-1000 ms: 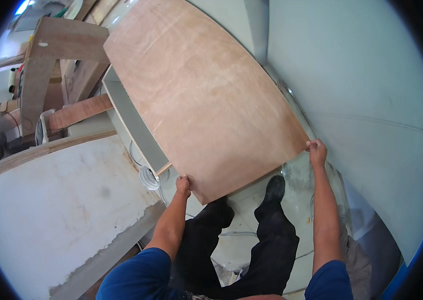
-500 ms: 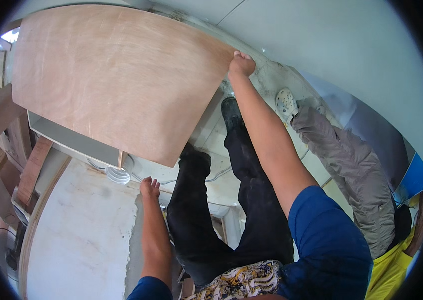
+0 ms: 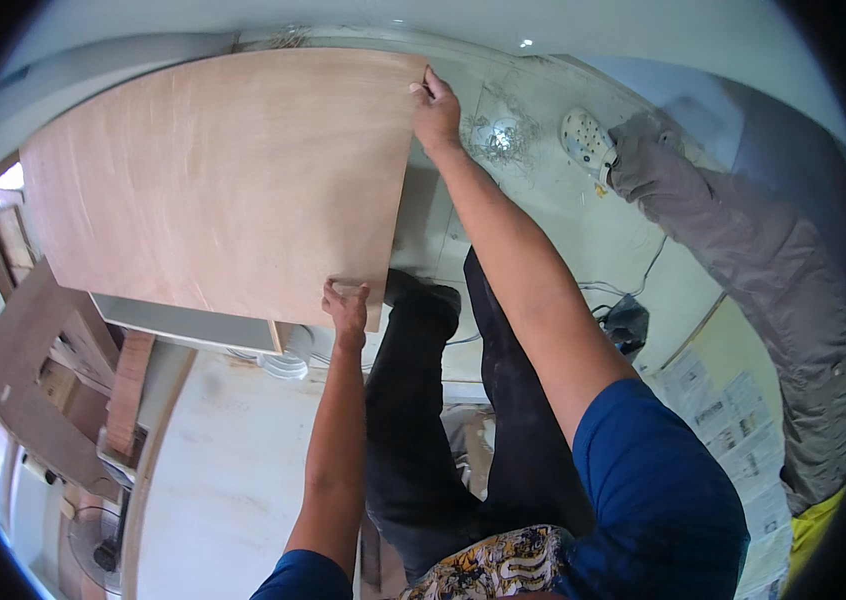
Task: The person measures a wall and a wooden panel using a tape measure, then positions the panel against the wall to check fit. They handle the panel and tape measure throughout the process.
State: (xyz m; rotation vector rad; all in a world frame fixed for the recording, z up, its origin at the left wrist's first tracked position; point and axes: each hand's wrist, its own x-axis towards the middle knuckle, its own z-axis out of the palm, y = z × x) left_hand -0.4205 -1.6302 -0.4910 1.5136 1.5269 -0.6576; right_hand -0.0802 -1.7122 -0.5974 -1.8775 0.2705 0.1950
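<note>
A large plywood sheet [image 3: 213, 180] lies over a low cabinet box [image 3: 188, 325], whose grey inside and front edge show below it. My right hand [image 3: 436, 115] grips the sheet's far right corner, thumb on top. Over the near right corner is my left hand [image 3: 346, 308], its fingers bent but apart; whether they press on the wood is hard to tell. Both arms reach forward, the right one farther.
Another person's leg in grey trousers [image 3: 743, 260] and a light clog [image 3: 588, 140] are at the right. A white panel [image 3: 228, 470] lies front left, beside wood offcuts [image 3: 130, 380] and a fan [image 3: 98, 550]. A cable [image 3: 648, 270] and newspaper sheets [image 3: 733, 430] lie on the floor.
The sheet has turned slightly, its far right corner shifting left with my right hand. My left hand has moved up from beside the sheet to over its near right corner.
</note>
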